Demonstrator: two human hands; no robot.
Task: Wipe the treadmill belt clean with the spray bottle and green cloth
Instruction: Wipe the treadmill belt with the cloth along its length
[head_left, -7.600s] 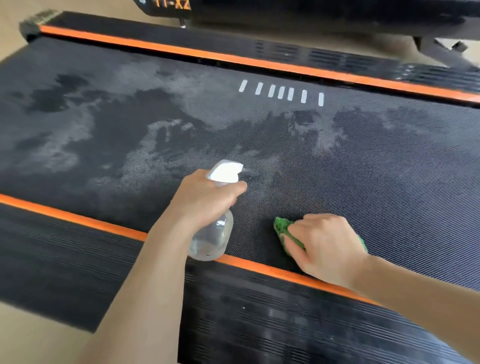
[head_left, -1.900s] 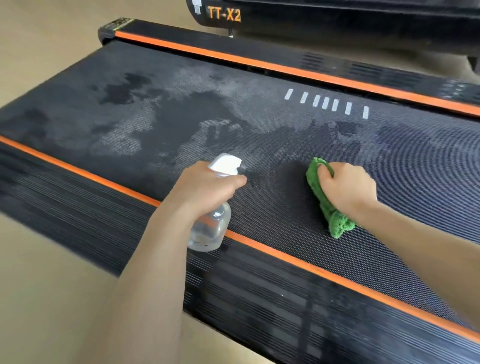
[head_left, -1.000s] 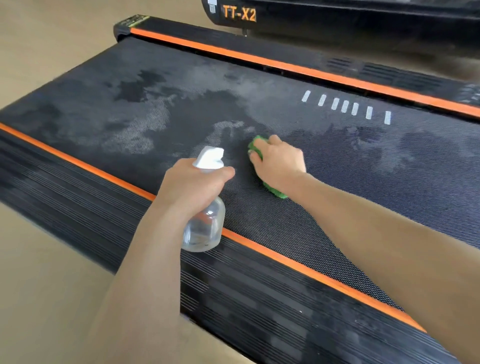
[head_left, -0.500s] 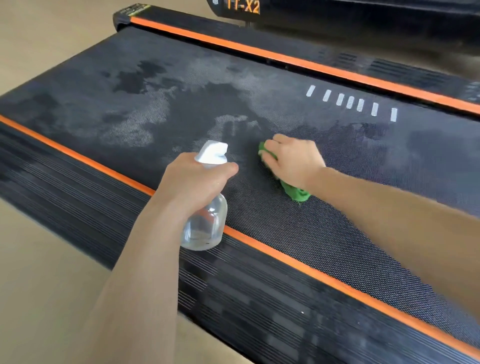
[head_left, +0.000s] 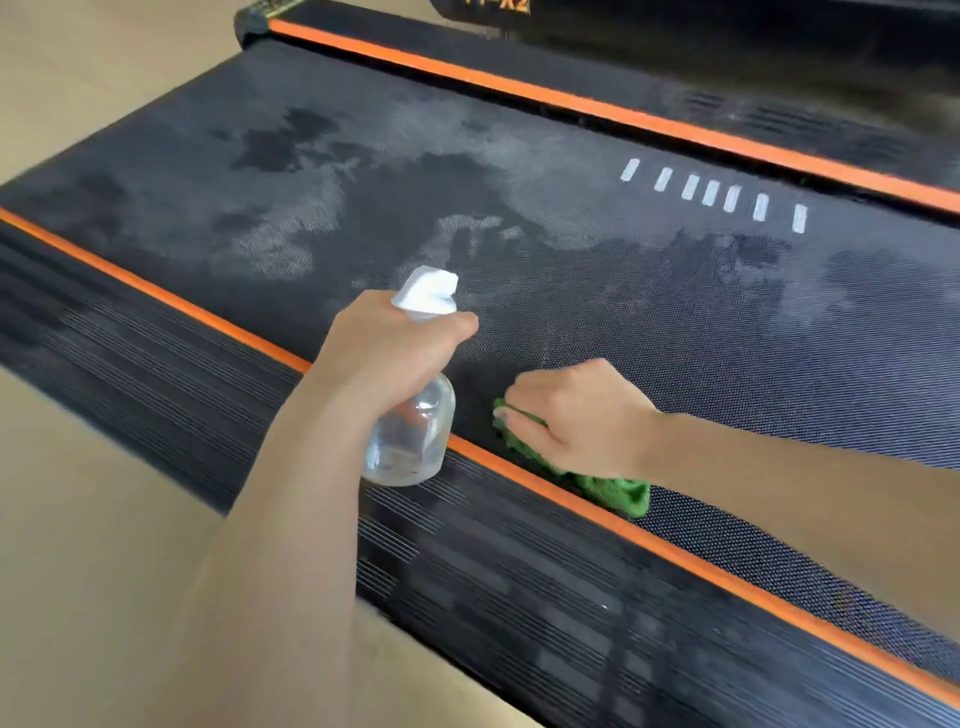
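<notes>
The black textured treadmill belt (head_left: 649, 322) runs across the view, mottled with dark wet patches and pale dusty ones. My left hand (head_left: 384, 348) grips a clear spray bottle (head_left: 410, 436) with a white nozzle, held above the near orange stripe and pointing at the belt. My right hand (head_left: 576, 415) holds a bunched green cloth (head_left: 618, 491) pressed to the belt at its near edge, just right of the bottle. Most of the cloth is hidden under the hand.
Orange stripes (head_left: 675, 558) border the belt on both sides, with ribbed black side rails (head_left: 519, 597) outside them. A row of white dashes (head_left: 711, 195) marks the belt far right. Beige floor (head_left: 104, 519) lies at near left. A dark treadmill frame (head_left: 727, 47) stands beyond.
My right hand has dragged the green cloth from the belt's middle back to its near orange edge. The left hand still holds the bottle in much the same place.
</notes>
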